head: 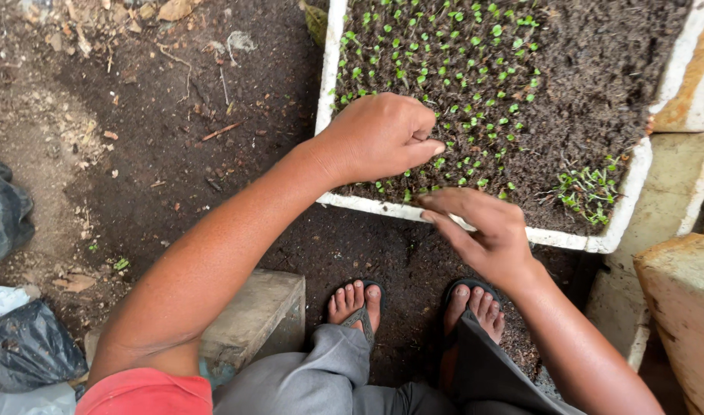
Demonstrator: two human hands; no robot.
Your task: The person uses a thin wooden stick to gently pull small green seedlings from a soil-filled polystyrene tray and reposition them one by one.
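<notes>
Left hand (379,138), fingers curled, pinches among tiny seedlings (444,61) in a white foam tray (327,69); right hand (482,230) rests narrow on the near rim. Careless pinching could crush neighbouring sprouts.

Your left hand (379,138) and right hand (486,234) are bare, without gloves, rings or a watch, and both forearms are uncovered to above the elbow, with no sleeve reaching them. At the lower edge a strip of red garment (148,393) shows by your left upper arm, and grey trousers (329,376) of smooth cloth cover both legs, the cloth lying in loose folds over the ankles. On your feet you wear dark flip-flop sandals (362,311), each with a grey thong strap between the toes, which are bare.
</notes>
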